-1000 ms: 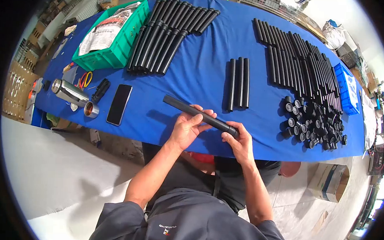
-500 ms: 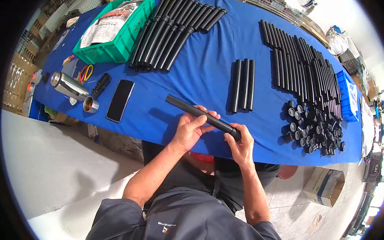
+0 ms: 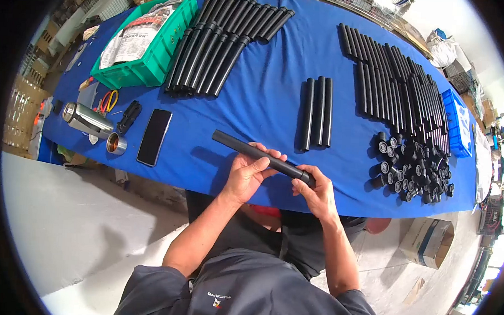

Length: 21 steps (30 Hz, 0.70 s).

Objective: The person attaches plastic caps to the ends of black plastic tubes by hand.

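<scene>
A black tube [image 3: 230, 140] is held slantwise just above the near edge of the blue cloth, its free end pointing up and left. My left hand [image 3: 247, 177] is closed around its middle, thumb on top. At the lower right end, the thumb and fingers of my right hand [image 3: 318, 194] grip a slightly wider collar or cap, partly hidden by the fingers. Beyond my hands lie three separate black tubes [image 3: 320, 112], side by side. To my right is a heap of small black caps [image 3: 409, 171].
Rows of black tubes [image 3: 399, 87] lie at the right near a blue bin [image 3: 458, 126]. Tubes with wider ends [image 3: 211, 56] are stacked at the back left beside a green crate [image 3: 138, 73]. A phone [image 3: 154, 137], steel flask [image 3: 87, 120], steel cup [image 3: 116, 144] and scissors [image 3: 109, 101] are at left.
Both hands keep hold of the same tube, which has shifted slightly left and down in view. The right fingers have moved a little at the collar end. The view has turned slightly.
</scene>
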Each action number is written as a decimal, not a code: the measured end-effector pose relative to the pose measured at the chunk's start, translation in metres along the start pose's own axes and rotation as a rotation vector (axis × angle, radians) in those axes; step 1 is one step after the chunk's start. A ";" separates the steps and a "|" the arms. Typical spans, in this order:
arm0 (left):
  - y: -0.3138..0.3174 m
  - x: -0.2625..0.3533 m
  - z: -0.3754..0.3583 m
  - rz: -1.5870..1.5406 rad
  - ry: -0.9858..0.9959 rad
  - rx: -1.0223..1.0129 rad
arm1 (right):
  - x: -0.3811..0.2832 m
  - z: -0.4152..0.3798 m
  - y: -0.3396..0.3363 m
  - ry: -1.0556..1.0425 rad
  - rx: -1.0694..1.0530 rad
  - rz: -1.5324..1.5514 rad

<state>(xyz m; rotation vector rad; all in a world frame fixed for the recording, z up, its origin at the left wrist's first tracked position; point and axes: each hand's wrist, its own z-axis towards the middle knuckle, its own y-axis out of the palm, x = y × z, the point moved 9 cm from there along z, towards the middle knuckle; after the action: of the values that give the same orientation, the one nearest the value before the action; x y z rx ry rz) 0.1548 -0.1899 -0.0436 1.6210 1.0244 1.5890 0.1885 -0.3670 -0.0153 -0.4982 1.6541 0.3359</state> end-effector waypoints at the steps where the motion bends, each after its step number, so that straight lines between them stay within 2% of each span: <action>1: 0.000 0.000 0.000 0.002 -0.003 -0.004 | -0.003 -0.001 0.000 -0.003 -0.014 -0.034; 6: 0.003 -0.002 -0.001 0.022 -0.028 -0.023 | -0.014 -0.003 -0.001 -0.047 -0.095 -0.164; 18: 0.001 -0.003 -0.002 0.022 -0.037 -0.001 | -0.025 -0.005 0.000 -0.074 -0.043 -0.363; 21: 0.001 -0.003 -0.001 0.025 -0.039 0.002 | -0.046 -0.014 0.006 -0.406 0.049 -0.651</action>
<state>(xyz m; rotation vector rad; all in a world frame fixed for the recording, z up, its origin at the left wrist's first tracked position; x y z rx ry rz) 0.1544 -0.1931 -0.0439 1.6660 0.9898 1.5668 0.1781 -0.3629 0.0312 -0.8359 1.0342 -0.0862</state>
